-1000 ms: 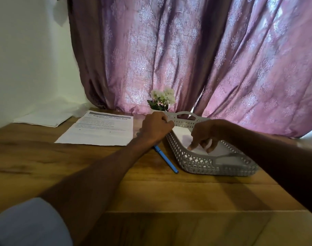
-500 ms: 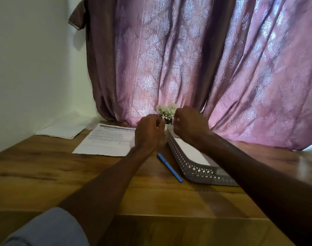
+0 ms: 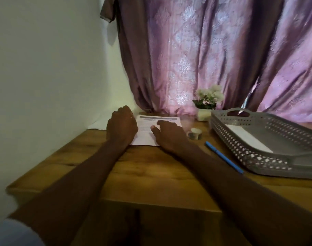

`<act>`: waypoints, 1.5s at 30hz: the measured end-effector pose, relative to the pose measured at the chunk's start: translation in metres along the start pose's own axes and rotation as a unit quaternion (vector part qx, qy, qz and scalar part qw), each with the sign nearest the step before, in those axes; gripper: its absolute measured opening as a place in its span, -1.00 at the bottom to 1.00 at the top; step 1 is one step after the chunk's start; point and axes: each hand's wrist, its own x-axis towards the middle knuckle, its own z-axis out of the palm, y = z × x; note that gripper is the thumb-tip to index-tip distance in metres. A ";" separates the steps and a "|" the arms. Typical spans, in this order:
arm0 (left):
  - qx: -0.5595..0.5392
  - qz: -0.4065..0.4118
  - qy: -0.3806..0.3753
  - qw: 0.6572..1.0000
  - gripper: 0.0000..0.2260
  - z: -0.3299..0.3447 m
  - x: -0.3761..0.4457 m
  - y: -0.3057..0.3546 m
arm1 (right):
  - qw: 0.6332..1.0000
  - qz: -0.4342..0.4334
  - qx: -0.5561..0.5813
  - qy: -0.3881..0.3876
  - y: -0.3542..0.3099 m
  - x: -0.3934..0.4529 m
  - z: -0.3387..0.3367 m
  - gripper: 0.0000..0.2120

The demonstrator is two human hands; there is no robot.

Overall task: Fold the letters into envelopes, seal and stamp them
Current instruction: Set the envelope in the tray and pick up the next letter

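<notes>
Lying flat on the far left part of the table (image 3: 151,176), the letter (image 3: 157,128) is a white printed sheet with a dark header band along its far edge, and both hands are on it. The left hand (image 3: 121,128) covers the sheet's left edge, knuckles up and fingers curled down over the paper; whether it pinches the edge or only presses on it I cannot tell from here. The right hand (image 3: 169,134) rests palm down on the sheet's near right corner, fingers relaxed and fairly straight, thumb pointing toward 11 o'clock across the print. A second white sheet (image 3: 98,125) peeks out at 9 o'clock from the letter, against the wall (image 3: 45,77). At 3 o'clock from the right hand, just beside it, sits a small roll (image 3: 195,134), pale on top and blurred, so what it is I cannot say. Farther toward 4 o'clock a blue pen (image 3: 224,159) lies slantwise on the wood, close to the grey perforated tray (image 3: 258,150), which holds a white paper (image 3: 249,137) on its floor. At 1 o'clock from the letter a small pot of white flowers (image 3: 207,102) stands by the tray's far corner, in front of the purple patterned curtain (image 3: 213,50) that hangs behind the table. A pale sleeve (image 3: 13,233) shows at the left arm's near end.
</notes>
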 end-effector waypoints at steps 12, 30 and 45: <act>0.179 -0.004 -0.145 0.973 -0.42 0.033 0.014 -0.018 | 0.995 -0.043 -0.010 0.092 0.015 0.002 -0.022 -0.72; 0.168 0.003 -0.163 0.972 -0.49 0.024 0.009 -0.016 | 0.985 0.130 -0.076 0.085 0.084 0.002 -0.049 -0.81; 0.025 -0.001 -0.098 0.995 -0.79 0.009 -0.002 0.000 | 0.999 -0.020 -0.023 0.024 0.029 -0.001 -0.012 -0.75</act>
